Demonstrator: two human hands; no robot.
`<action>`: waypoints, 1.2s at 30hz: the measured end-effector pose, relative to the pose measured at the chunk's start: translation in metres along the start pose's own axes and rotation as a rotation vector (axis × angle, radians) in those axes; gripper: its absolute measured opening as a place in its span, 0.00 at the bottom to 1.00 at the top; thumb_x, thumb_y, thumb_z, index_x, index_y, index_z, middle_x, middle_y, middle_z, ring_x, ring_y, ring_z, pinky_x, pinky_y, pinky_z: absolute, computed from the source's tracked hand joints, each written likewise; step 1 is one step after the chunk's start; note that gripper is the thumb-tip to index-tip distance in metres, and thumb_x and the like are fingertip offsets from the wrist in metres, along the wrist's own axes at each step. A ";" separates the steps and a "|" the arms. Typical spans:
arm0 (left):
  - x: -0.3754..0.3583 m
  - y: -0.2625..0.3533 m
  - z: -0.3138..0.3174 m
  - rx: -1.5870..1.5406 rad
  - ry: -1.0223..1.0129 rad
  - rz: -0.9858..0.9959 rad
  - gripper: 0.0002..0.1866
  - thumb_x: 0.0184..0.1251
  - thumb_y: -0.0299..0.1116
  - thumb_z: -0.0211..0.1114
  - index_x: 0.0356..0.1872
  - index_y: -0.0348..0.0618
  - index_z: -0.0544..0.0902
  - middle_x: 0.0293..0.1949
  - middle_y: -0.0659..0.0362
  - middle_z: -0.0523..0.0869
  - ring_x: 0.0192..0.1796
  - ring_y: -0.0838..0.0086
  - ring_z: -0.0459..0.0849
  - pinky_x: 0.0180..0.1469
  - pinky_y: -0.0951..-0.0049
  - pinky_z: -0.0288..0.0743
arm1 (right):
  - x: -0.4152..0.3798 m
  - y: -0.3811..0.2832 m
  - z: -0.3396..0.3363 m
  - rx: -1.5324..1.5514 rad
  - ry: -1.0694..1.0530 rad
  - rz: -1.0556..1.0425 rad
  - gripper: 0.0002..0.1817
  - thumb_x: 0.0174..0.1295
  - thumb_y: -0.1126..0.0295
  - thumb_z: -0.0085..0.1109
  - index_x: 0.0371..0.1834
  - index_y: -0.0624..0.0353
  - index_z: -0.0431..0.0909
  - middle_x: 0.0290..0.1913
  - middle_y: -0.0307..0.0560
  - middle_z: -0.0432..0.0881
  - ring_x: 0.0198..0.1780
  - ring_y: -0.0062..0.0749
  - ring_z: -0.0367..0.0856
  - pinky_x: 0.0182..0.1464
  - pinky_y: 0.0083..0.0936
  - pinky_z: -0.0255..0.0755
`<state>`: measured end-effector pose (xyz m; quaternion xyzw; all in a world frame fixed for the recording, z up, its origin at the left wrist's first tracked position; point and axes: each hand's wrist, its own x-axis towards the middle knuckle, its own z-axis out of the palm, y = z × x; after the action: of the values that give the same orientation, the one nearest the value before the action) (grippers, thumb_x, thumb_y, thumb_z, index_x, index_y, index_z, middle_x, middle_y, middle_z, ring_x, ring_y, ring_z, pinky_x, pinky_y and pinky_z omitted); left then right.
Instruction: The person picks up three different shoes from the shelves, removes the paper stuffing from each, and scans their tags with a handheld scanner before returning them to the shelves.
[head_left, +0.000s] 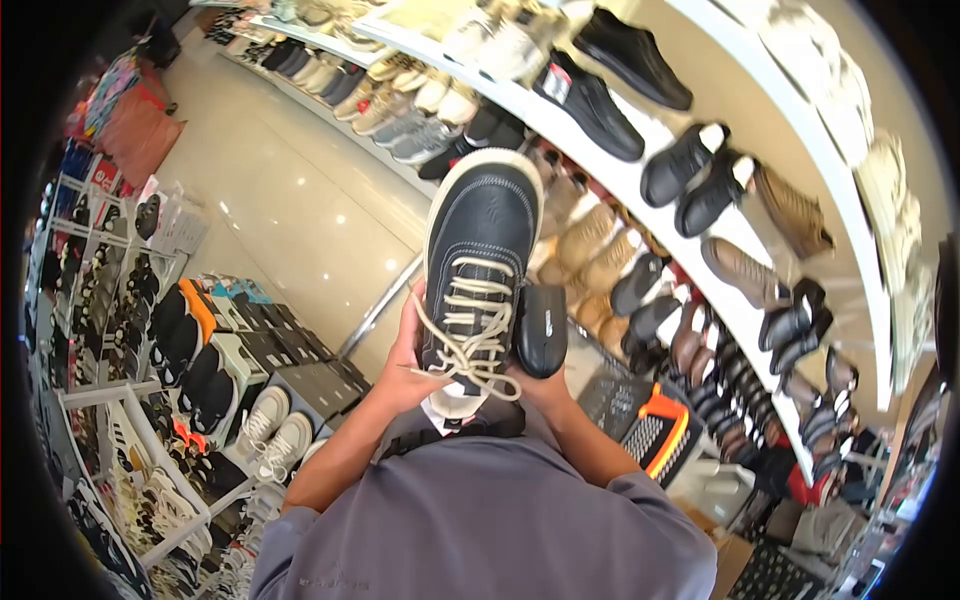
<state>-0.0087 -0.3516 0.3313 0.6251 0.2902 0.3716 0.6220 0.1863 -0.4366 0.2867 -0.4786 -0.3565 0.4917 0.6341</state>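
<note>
A dark navy sneaker (pixel 487 215) with a cream sole edge and cream laces is held up in front of my chest, toe pointing away from me. The laces are tied in a bow over its tongue. My left hand (pixel 408 365) grips the sneaker along its left side near the heel, thumb against the upper. On the other side, my right hand (pixel 545 388) is wrapped round a black, rounded oblong object (pixel 541 335) with a small pale marking. That object stands upright right beside the sneaker; most of the right fingers are hidden behind it.
White wall shelves (pixel 640 185) full of shoes curve along the right. Racks of footwear (pixel 95 235) line the left, with stacked dark shoeboxes (pixel 290 345) and grey sneakers (pixel 275 430) near them. A tiled floor (pixel 300 200) runs between. An orange-edged item (pixel 665 425) lies at lower right.
</note>
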 end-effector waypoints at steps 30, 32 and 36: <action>0.260 -0.016 -0.491 -0.638 -0.505 -0.657 0.42 0.45 0.28 0.70 0.66 0.31 0.66 0.56 0.52 0.80 0.56 0.71 0.80 0.60 0.72 0.72 | 0.381 -0.007 0.286 0.096 0.158 -0.263 0.28 0.53 0.74 0.65 0.59 0.62 0.70 0.64 0.52 0.69 0.63 0.37 0.70 0.66 0.37 0.62; 0.272 -0.014 -0.511 -0.622 -0.522 -0.692 0.41 0.45 0.27 0.70 0.66 0.31 0.66 0.56 0.52 0.80 0.54 0.72 0.81 0.59 0.73 0.73 | 0.392 -0.006 0.309 0.207 0.183 -0.198 0.27 0.55 0.71 0.66 0.60 0.61 0.70 0.63 0.49 0.71 0.62 0.33 0.71 0.66 0.31 0.60; 0.295 0.005 -0.533 -0.561 -0.539 -0.752 0.36 0.52 0.28 0.66 0.65 0.29 0.68 0.56 0.52 0.80 0.52 0.73 0.82 0.55 0.75 0.76 | 0.410 0.027 0.326 0.294 0.283 -0.146 0.23 0.60 0.67 0.64 0.57 0.59 0.69 0.48 0.40 0.76 0.51 0.27 0.75 0.56 0.29 0.69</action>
<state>-0.2854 0.1913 0.3400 0.3612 0.2136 0.0131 0.9076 -0.0149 0.0437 0.3466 -0.4182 -0.2218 0.4191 0.7748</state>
